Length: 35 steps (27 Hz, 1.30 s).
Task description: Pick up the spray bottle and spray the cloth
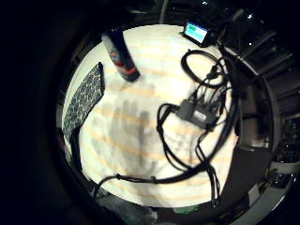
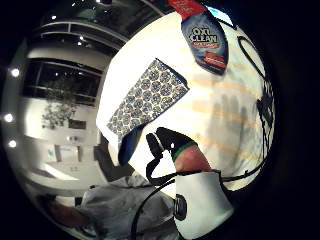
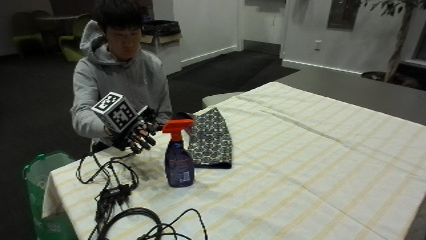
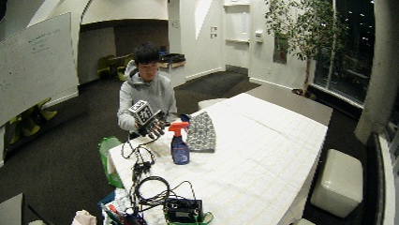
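Plastic spray bottle [image 3: 179, 159], patterned folded cloth [image 3: 212, 138]

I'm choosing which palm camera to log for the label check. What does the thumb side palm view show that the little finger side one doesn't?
Only the thumb side palm view shows the spray bottle's OxiClean label and part of the gloved right hand. Only the little finger side view shows the bundle of cables and a small lit screen. Both show the bottle, the patterned cloth beside it and the striped tablecloth.
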Motion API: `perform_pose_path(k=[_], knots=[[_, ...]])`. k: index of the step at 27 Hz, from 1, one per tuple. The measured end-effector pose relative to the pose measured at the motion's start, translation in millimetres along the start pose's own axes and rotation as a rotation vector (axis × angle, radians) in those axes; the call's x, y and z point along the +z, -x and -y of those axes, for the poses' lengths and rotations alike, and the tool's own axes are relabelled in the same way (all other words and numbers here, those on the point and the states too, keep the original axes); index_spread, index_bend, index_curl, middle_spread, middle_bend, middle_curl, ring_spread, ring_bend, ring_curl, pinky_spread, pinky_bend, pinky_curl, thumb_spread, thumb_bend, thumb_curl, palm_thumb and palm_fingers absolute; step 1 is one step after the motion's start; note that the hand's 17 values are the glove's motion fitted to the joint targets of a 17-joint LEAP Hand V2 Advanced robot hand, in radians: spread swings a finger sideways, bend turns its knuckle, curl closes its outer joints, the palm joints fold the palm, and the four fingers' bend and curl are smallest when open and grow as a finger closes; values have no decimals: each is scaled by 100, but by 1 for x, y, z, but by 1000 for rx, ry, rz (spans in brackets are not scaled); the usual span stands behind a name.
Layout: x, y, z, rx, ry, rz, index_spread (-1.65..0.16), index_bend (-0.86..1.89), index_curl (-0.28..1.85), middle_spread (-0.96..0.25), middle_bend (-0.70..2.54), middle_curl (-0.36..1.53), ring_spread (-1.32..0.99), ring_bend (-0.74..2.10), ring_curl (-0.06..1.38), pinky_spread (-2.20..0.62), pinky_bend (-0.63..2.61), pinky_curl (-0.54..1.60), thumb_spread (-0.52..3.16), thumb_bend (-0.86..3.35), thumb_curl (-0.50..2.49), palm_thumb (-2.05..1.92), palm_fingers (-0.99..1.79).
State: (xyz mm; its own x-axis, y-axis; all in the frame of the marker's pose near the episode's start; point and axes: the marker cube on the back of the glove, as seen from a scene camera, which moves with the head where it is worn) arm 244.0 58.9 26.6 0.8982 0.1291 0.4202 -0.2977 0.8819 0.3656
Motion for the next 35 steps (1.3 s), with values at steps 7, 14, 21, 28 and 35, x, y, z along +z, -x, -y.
perform_pose_path(k=[7, 14, 21, 28, 35], knots=[[11, -19, 42, 55, -7, 297, -26, 4, 15, 0, 46, 34, 6, 35, 23, 24, 48, 31, 90, -1, 31, 59, 9], [27, -24, 65, 99, 22, 379, -28, 7, 13, 2, 42, 34, 4, 39, 25, 22, 52, 33, 89, -2, 32, 64, 4], [32, -26, 79, 126, 69, 333, -29, 9, 13, 2, 43, 34, 4, 41, 26, 22, 53, 34, 88, -3, 33, 64, 2], [36, -27, 87, 139, 71, 443, -29, 11, 14, 2, 43, 35, 3, 41, 26, 22, 53, 34, 88, -3, 33, 65, 3], [41, -34, 92, 139, 29, 560, -29, 10, 14, 2, 45, 36, 2, 43, 27, 21, 51, 33, 88, -3, 33, 65, 6]])
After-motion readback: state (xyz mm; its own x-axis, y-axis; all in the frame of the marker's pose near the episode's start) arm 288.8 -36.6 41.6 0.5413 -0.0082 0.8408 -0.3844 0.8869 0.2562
